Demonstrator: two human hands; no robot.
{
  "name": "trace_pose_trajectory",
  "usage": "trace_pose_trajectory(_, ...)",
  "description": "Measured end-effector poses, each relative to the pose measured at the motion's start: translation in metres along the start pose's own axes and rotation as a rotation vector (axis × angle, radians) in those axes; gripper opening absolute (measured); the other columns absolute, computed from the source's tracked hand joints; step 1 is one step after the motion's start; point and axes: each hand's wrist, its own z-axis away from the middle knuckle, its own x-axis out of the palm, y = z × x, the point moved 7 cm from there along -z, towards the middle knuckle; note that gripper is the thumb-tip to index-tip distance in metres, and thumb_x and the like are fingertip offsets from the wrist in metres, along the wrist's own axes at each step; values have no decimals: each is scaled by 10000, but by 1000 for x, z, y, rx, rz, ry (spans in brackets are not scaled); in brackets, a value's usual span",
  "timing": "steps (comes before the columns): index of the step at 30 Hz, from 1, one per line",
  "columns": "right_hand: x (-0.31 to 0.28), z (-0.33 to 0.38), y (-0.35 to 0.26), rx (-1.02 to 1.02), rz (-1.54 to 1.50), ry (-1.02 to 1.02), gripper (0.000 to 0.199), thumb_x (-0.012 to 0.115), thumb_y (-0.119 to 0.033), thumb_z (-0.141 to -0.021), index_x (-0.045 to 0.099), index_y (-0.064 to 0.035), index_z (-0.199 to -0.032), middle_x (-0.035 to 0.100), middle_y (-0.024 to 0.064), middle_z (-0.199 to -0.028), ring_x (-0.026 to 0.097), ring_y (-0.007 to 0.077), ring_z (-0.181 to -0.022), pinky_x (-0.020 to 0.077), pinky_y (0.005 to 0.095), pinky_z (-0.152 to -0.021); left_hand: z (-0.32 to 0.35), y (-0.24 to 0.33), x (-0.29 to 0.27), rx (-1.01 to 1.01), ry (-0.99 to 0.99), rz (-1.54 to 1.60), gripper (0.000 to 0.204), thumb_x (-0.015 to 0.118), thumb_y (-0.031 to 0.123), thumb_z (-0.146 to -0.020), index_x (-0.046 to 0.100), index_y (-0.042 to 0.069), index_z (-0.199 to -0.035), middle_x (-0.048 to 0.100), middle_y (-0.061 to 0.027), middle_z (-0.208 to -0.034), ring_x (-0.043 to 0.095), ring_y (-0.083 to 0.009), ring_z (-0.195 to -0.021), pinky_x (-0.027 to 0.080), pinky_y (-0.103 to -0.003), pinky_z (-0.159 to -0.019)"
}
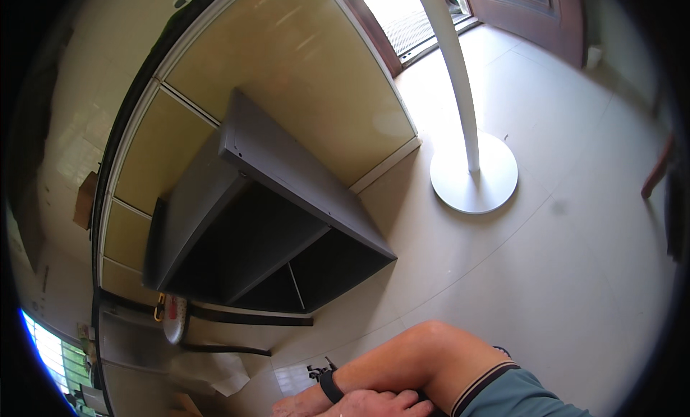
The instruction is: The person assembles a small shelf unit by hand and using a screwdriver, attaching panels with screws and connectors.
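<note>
My right arm comes in from the lower right in a teal sleeve, bent at the elbow, with a black strap and a small dark device at the wrist. Only part of my right hand (289,405) shows at the lower edge, its fingers hidden. My left hand (384,404) lies just below the right forearm, against or close to it, with its fingers curled. What they close on, if anything, is hidden. Ahead of both hands stands a dark grey cabinet (287,151) with open compartments, apart from them.
A yellowish panelled partition (302,72) rises behind the cabinet. To its right, a white pole stands on a round base (489,190) on the pale tiled floor (560,273). A brown door (532,14) is at the far right. Dark bars (251,318) lie left of my hands.
</note>
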Motion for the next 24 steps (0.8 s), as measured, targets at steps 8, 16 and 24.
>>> trace_pose_trajectory(8,1,-1,10,53,19,-129,224,551,-228,-823,564,-32,-930,577,136,-981,542,272,-951,426,416,-828,-15,-17,-14,18,66,320,80,653,161,-831,618,90,-822,623,-89,-723,635,-259,-669,489,-339,-569)
trace_pose_trajectory(16,10,-1,3,79,6,-199,290,579,-254,-789,580,-33,-977,591,130,-1036,544,260,-1023,428,412,-871,3,-23,6,5,138,271,29,633,100,-793,607,92,-783,617,-91,-712,632,-262,-661,485,-340,-566)
trace_pose_trajectory(24,36,-18,5,68,-111,-291,366,608,-280,-754,595,-34,-1025,606,124,-1091,546,249,-1096,429,409,-914,18,-43,15,-12,219,232,38,616,110,-723,628,78,-739,642,-77,-715,653,-283,-674,507,-352,-558)
